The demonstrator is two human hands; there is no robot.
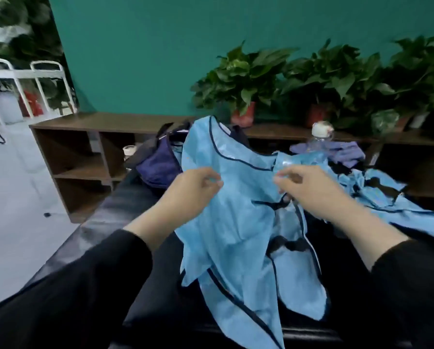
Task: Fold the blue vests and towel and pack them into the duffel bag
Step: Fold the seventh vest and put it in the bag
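A light blue vest with dark piping hangs in front of me above the black padded surface. My left hand pinches its left side near the shoulder. My right hand grips the fabric at the other shoulder. A second blue vest lies crumpled on the right of the surface. The dark navy duffel bag stands open behind my left hand. A purple towel lies at the back right.
A clear water bottle with a white cap stands behind the held vest. A brown open shelf unit runs along the teal wall, with potted plants on top. White metal chairs stand at the far left.
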